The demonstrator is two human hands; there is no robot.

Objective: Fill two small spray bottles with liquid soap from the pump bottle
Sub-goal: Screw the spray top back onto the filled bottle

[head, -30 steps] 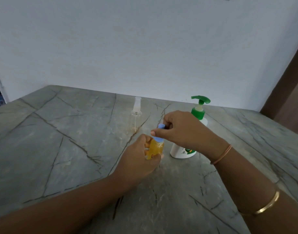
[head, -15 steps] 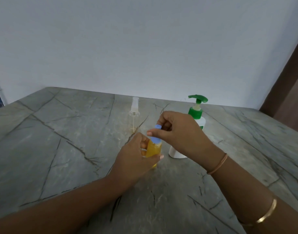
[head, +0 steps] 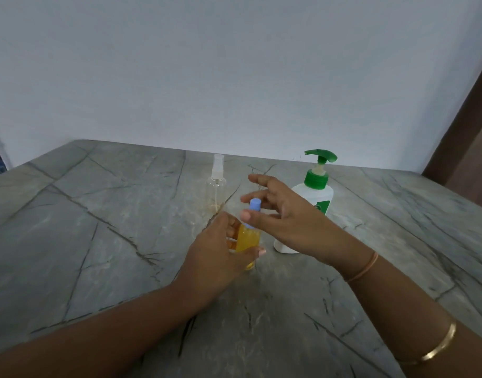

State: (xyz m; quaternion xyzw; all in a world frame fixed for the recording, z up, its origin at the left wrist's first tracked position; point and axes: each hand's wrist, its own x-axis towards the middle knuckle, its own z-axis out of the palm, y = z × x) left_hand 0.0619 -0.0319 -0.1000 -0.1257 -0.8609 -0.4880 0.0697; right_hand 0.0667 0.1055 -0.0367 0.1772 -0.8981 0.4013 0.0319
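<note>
My left hand (head: 220, 249) grips a small spray bottle (head: 248, 237) full of yellow liquid, upright on the stone table; its blue cap (head: 255, 205) is on top. My right hand (head: 286, 216) hovers just right of the cap with fingers spread and straight, the thumb tip close to the cap's base. A second, clear spray bottle (head: 216, 186) stands behind, nearly empty, with a clear cap. The white pump bottle (head: 313, 195) with a green pump head stands to the right, partly hidden by my right hand.
The grey veined stone table (head: 111, 227) runs back to a pale wall (head: 234, 77). A brown door or panel (head: 469, 137) stands at the far right. Bangles circle my right wrist and forearm.
My right hand has let go of the blue cap and spread its fingers open. The left hand keeps its hold on the yellow bottle, which stays in place.
</note>
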